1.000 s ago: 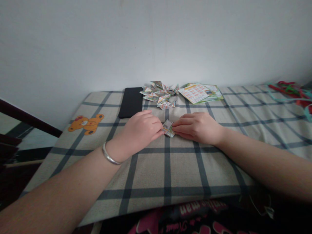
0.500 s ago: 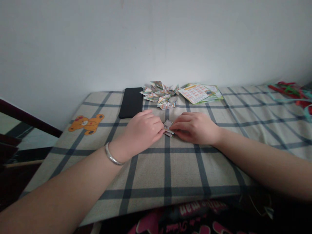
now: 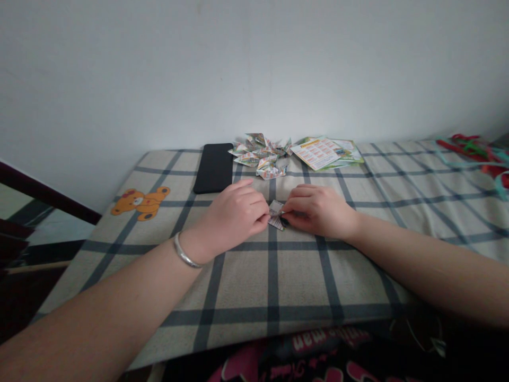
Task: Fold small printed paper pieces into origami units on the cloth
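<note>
One small folded piece of multicoloured printed paper (image 3: pixel 276 220) is resting on the beige-and-blue plaid cloth-covered counter (image 3: pixel 246 286), at 12 o'clock from the person, between the left hand (image 3: pixel 242 213) and right hand (image 3: pixel 319 210), whose fingers are pinching its opposite edges. Its near part is now showing a striped face, unlike a second ago, so a fold is probably being worked (the hands are hiding both sides). One corner is pointing toward 5 o'clock, the visible long axis running roughly 11 to 5.

On the checked tablecloth (image 3: pixel 244 284) lie a flat teddy bear (image 3: pixel 148 202) at left; a black phone (image 3: pixel 214 168), folded paper pieces (image 3: pixel 257 157) and printed sheets (image 3: pixel 318 154) far; coloured strips (image 3: pixel 471 149) far right.
</note>
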Demonstrator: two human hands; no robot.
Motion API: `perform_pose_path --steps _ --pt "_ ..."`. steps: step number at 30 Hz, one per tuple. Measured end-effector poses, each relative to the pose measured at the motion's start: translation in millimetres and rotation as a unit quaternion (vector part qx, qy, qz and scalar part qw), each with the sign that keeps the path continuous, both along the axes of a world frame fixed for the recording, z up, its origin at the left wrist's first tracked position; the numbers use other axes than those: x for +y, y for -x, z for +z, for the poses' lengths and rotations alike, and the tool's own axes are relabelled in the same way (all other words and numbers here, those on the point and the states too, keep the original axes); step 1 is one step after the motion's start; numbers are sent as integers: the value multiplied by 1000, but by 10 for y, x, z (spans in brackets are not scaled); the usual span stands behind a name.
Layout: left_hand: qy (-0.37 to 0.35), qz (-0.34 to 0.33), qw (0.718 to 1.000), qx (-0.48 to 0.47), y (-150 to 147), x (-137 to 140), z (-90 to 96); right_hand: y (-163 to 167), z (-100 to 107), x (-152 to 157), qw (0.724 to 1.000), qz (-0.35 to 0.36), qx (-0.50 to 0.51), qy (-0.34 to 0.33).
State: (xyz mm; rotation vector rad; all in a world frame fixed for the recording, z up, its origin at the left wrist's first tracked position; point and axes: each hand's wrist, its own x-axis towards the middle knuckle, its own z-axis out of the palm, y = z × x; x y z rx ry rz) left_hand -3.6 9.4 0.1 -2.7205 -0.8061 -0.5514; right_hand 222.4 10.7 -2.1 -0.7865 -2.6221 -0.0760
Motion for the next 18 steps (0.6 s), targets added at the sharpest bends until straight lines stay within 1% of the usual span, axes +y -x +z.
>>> perform_pose_path --steps 5,12,15,18 --pt "39 -9 999 -16 11 -1 8 -3 -1 1 1000 4 -1 15" --pt "108 20 994 -29 -31 -50 36 30 -35 18 999 31 33 25" --pt "107 21 994 -28 -41 -62 34 50 -35 24 998 41 33 32" --pt "101 25 994 -24 -43 -62 34 42 -17 26 998 35 27 53"
